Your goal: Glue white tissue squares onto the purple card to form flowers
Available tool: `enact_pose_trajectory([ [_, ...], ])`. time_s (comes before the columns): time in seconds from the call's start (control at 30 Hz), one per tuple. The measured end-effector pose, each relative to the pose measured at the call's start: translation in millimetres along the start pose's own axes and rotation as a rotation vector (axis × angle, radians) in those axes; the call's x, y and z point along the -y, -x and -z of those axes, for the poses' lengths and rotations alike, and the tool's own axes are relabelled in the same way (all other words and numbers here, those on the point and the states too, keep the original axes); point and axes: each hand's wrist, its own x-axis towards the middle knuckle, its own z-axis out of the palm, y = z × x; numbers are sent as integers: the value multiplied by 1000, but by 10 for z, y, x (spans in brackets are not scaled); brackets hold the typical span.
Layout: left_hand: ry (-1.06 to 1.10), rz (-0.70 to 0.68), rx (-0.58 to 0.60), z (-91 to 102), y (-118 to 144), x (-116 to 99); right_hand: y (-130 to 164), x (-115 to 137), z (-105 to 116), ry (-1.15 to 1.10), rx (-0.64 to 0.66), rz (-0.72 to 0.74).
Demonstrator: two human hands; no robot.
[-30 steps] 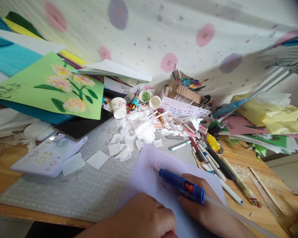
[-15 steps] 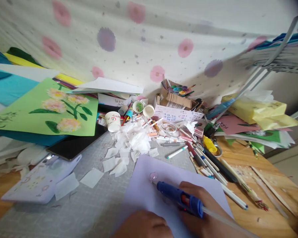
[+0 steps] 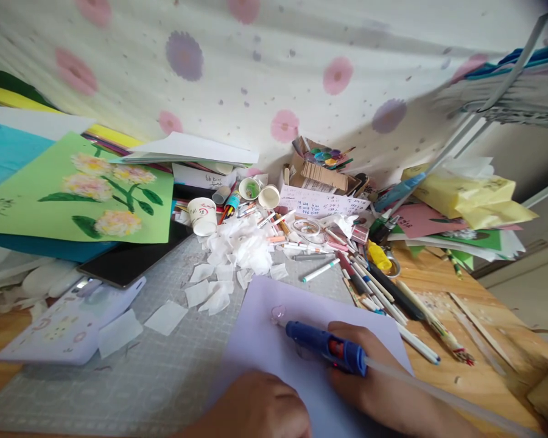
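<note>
Glue gun clamped in fingers of right hand, tip beside clear glue on purple paper over grey mat; left hand over paper with curled fingers, cannot tell whether gripping anything

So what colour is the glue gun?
The glue gun is mostly blue; the head view shows it.

1. Home craft corner, by the look of it.
2. Homely signs: flowered curtain along the back, plain wooden counter.
3. Craft signs: gridded cutting mat, blue glue gun, loose markers, white paper scraps, cardboard box.
4. Left: green sheet with pink-and-yellow flowers.
</note>
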Motion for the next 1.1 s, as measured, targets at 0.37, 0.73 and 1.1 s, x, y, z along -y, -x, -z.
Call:
enact_pose_trajectory([
  [0.37,35,34,26,112,-11,-96,-14,25,16,90,78,-6],
  [0.73,-7,33,1,154,-40,-119,-34,-14,47,75,79,-62],
  [1.1,-14,-4,8,124,-68,-65,-66,-47,60,83,63,-91],
])
